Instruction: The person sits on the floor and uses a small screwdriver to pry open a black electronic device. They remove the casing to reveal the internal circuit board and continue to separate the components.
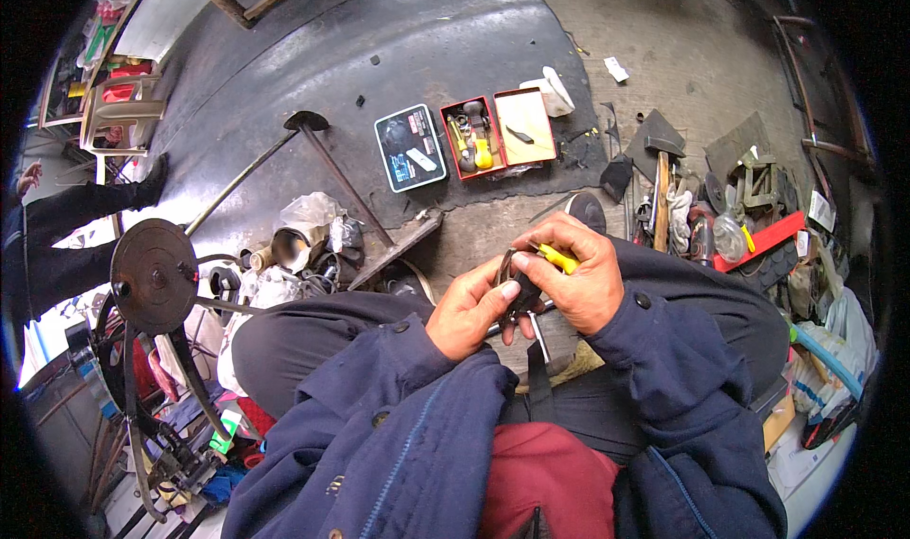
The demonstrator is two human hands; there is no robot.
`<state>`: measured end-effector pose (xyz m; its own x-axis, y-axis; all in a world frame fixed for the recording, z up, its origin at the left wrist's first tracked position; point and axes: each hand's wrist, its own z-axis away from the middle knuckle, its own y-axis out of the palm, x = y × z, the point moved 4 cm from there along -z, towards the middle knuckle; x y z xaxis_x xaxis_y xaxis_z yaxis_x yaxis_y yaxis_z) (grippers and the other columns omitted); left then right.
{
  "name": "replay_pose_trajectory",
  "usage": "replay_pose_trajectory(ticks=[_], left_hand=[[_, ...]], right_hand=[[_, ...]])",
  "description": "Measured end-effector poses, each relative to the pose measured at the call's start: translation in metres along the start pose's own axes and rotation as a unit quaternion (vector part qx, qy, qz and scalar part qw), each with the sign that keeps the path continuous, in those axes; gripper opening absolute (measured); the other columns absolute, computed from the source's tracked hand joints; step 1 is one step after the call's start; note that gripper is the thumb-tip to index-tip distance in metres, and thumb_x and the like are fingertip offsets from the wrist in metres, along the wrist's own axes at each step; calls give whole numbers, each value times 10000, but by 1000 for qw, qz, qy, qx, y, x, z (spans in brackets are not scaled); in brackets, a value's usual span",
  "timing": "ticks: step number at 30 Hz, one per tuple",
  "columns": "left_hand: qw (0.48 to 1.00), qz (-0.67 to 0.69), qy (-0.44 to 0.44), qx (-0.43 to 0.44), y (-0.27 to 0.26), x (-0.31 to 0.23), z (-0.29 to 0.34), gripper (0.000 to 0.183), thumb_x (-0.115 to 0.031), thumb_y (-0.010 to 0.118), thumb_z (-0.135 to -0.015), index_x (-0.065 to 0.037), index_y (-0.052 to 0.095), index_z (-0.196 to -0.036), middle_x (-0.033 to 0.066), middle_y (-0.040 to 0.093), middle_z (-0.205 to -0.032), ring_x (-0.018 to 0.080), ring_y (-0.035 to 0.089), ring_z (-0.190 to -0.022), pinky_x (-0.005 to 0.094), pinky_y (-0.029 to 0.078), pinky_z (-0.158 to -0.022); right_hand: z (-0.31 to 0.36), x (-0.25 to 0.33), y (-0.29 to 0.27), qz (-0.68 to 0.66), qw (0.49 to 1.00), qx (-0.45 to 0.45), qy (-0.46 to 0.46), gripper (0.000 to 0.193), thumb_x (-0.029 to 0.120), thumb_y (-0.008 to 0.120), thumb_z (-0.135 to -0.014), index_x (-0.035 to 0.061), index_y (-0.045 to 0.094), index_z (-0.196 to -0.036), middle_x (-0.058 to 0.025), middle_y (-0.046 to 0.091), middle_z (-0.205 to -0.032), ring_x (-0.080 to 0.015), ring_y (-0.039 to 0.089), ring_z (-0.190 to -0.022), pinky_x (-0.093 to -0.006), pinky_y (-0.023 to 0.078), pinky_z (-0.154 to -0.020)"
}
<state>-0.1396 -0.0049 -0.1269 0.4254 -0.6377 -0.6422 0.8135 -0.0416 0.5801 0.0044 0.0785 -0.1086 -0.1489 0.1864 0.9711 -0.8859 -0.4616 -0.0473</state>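
Both my hands meet above my lap around a small dark piece point(521, 298) with a black strap point(539, 380) hanging below it. My left hand point(464, 313) pinches that piece, thumb on top. In my right hand point(586, 278) lies a tool with a yellow handle point(559, 258); its working end is hidden by the fingers, so its exact kind does not show. The right thumb and fingers also press on the dark piece. A thin, pale metal-like rod point(539, 335) shows just under the hands, beside the strap.
Ahead on the dark mat stand an open red tin point(465, 141) of hand tools and a dark flat box point(409, 148). A hammer point(662, 174) and a red bar point(758, 242) lie right. A metal stand with a round disc point(154, 275) rises left; beyond it is another person's leg point(76, 207).
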Motion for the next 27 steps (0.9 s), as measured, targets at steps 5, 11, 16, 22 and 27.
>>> replay_pose_trajectory(ticks=[5,11,16,22,27], left_hand=[[1000,-12,-5,-6,2,-3,0,397,-290,500,-1069,-10,509,-1350,102,671,-1076,199,710,-804,268,552,-606],[1000,8,-30,0,3,0,2,386,-220,464,-1079,-30,475,-1415,118,675,-1060,162,701,-756,227,504,-544],[998,45,-49,-13,1,1,0,379,-219,497,-1069,-26,477,-1395,140,692,-1014,177,702,-707,242,514,-522],[995,72,-55,-29,-2,6,-3,388,-193,493,-1070,-27,435,-1416,168,693,-994,193,702,-693,261,537,-539],[992,112,-45,-43,-10,11,-4,388,-183,480,-1072,-26,431,-1423,171,690,-1015,200,703,-703,272,550,-569]], right_hand=[[0,4,-1,47,998,-13,-44,88,2,725,-862,-7,719,-950,-88,667,-912,-162,638,-853,-293,510,-768],[0,7,-1,81,994,-22,-64,69,3,732,-854,-2,719,-921,-94,677,-863,-180,648,-805,-305,513,-739],[-3,4,-4,88,993,-35,-75,42,15,720,-866,3,696,-898,-89,668,-849,-175,628,-773,-301,494,-713],[-29,-46,-42,27,986,-147,70,101,128,701,-943,31,674,-938,55,605,-818,-31,513,-762,-231,437,-677],[-86,-106,-79,144,954,-254,66,195,176,713,-924,-17,697,-941,14,650,-792,-63,548,-725,-256,459,-659]])
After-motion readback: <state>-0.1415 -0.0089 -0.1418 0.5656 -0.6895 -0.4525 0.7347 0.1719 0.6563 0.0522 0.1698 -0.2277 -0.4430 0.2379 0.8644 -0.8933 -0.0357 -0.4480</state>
